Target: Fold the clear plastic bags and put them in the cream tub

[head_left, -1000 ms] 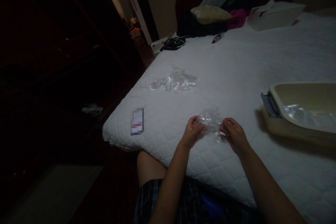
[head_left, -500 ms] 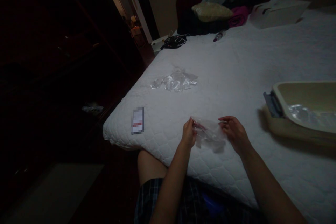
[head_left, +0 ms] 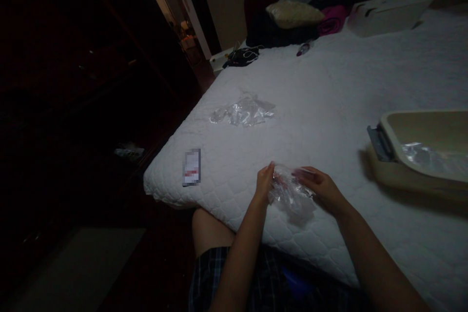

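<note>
A crumpled clear plastic bag (head_left: 292,200) hangs between my two hands, just above the white quilted bed. My left hand (head_left: 263,183) is closed on its left edge, thumb uppermost. On the other side, the fingers of my right hand (head_left: 321,187) are at the bag's upper right part, with film lying over the fingertips. A reddish patch shows through the plastic near my left fingers; what it is I cannot make out. Farther up the bed lies more crumpled clear plastic (head_left: 244,111).
A cream plastic bin (head_left: 387,170) with a grey handle stands at the right, clear plastic inside. A blurred-out phone-like rectangle (head_left: 192,166) lies near the left bed edge. At the back are a white box (head_left: 387,15), a pink roll (head_left: 332,20) and a beige cushion (head_left: 294,13).
My right hand has moved left from beside the bag, and its fingers now meet the film. The bag is more bunched up. My left hand keeps its hold.
</note>
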`<state>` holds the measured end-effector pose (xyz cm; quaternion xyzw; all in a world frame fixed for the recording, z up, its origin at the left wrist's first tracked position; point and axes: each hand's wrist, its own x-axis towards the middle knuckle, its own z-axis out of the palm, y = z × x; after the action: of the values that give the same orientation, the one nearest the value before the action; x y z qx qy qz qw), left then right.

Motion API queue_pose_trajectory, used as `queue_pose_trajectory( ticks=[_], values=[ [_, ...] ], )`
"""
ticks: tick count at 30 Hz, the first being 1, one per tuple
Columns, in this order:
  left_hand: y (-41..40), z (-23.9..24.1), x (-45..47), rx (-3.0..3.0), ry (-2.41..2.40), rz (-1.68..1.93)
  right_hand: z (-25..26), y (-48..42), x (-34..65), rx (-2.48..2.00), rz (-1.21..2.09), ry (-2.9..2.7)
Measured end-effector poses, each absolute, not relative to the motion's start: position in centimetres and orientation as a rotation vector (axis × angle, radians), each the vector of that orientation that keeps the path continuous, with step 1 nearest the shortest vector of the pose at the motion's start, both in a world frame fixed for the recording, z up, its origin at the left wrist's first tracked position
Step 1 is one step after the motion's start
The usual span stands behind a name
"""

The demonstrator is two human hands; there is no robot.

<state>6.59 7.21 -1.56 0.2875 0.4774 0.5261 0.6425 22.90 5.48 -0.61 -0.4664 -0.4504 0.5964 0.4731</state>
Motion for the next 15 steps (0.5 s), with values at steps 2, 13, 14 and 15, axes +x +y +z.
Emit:
queue_pose_trajectory(
  ticks=[2,13,14,15],
  values=[
    [7.2,-1.5,6.6,0.631,1.058,1.185,-0.8,5.8,23.0,-1.202,1.414,-0.997],
    [6.4,-0.8,6.5,0.759,0.913,1.108,-2.3,7.0,24.5,-1.081,1.289,-0.613],
    [6.4,-0.8,6.5,0.759,0.916,1.128,-2.4,7.1,24.6,-1.073,1.284,-0.607],
    [6.5,-0.8,6.6,0.754,0.909,1.152,-2.4,7.1,24.6,-1.067,1.294,-0.599]
  ],
)
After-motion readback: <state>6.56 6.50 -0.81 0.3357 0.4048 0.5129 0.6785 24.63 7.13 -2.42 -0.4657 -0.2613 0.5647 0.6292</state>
